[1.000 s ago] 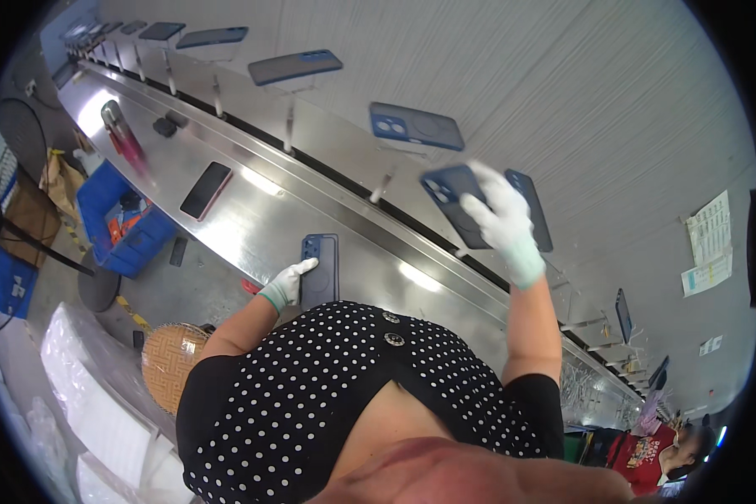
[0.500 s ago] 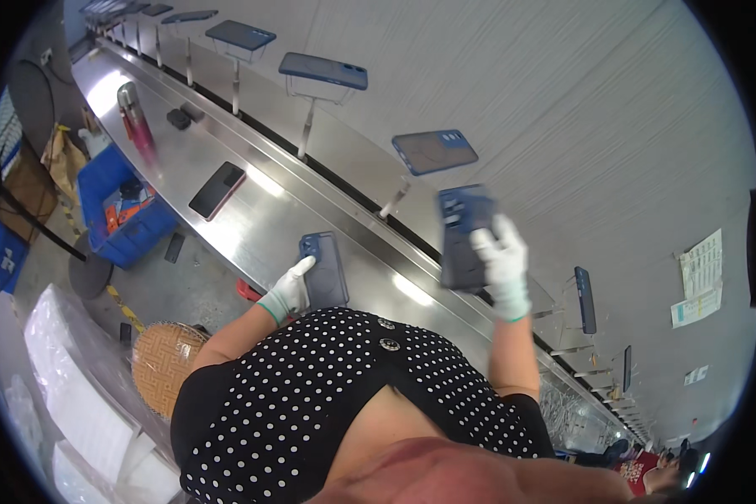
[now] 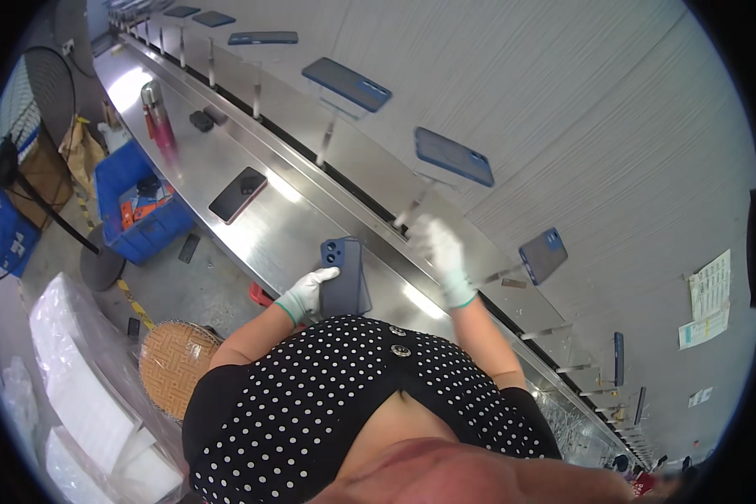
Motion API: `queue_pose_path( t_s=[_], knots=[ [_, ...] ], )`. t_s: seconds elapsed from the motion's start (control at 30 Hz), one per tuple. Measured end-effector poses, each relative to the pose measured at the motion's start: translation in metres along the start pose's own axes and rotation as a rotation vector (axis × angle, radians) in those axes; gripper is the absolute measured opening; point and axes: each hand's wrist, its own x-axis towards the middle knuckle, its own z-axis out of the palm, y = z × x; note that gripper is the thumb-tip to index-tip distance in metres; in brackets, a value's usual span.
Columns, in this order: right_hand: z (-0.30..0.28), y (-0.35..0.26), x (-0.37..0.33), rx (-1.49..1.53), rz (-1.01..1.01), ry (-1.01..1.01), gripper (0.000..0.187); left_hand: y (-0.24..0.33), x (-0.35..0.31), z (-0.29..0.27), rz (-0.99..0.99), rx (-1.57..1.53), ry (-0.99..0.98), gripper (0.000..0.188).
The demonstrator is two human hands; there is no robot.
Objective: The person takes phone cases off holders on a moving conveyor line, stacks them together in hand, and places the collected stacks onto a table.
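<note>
My left hand, in a white glove with a green cuff, is closed on a small stack of blue phone cases in front of my chest. The top case has round camera openings, and the edge of another shows beneath it. My right hand, gloved the same way, is raised over the bench's far rail. Its fingers are blurred but look loosely apart, with nothing visible in them. Just beyond it, a blue-framed phone case rests on a post holder.
More cases on posts, such as one case and another case, line the rail. On the steel bench lie a phone and a flask. A blue crate and a woven stool stand at left.
The case my right hand held is gone from it, and a case now tops the stack in my left hand. My right hand has moved left. The cases on posts have shifted.
</note>
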Motion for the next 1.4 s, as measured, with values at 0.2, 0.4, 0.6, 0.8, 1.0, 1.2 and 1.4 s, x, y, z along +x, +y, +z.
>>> queue_pose_path(
  t_s=[0.2,0.4,0.6,0.8,1.0,1.2,1.4],
  knots=[
    [-0.056,-0.145,0.028,-0.175,0.057,0.398,0.039,0.012,-0.001,-0.05,-0.054,0.041,0.095,0.051],
    [-0.047,-0.187,-0.044,-0.519,0.204,0.44,0.046,0.018,-0.014,0.034,0.098,0.322,0.168,0.058],
    [-0.052,-0.181,-0.074,-0.561,-0.25,0.397,0.029,0.008,0.072,0.052,-0.104,0.522,0.175,0.059],
    [0.007,-0.133,-0.064,-1.378,-0.282,0.475,0.032,-0.014,0.101,0.065,-0.223,0.596,0.125,0.059],
    [-0.012,-0.101,-0.004,-1.634,-0.71,0.43,0.025,-0.001,0.072,0.048,-0.189,0.416,0.178,0.06],
    [-0.057,-0.127,-0.011,-1.634,-0.231,0.333,0.041,0.026,0.072,-0.045,-0.117,0.268,0.309,0.053],
    [-0.022,-0.117,-0.03,-1.795,-0.122,0.478,0.035,0.019,0.073,-0.097,-0.155,0.048,0.089,0.053]
  ],
)
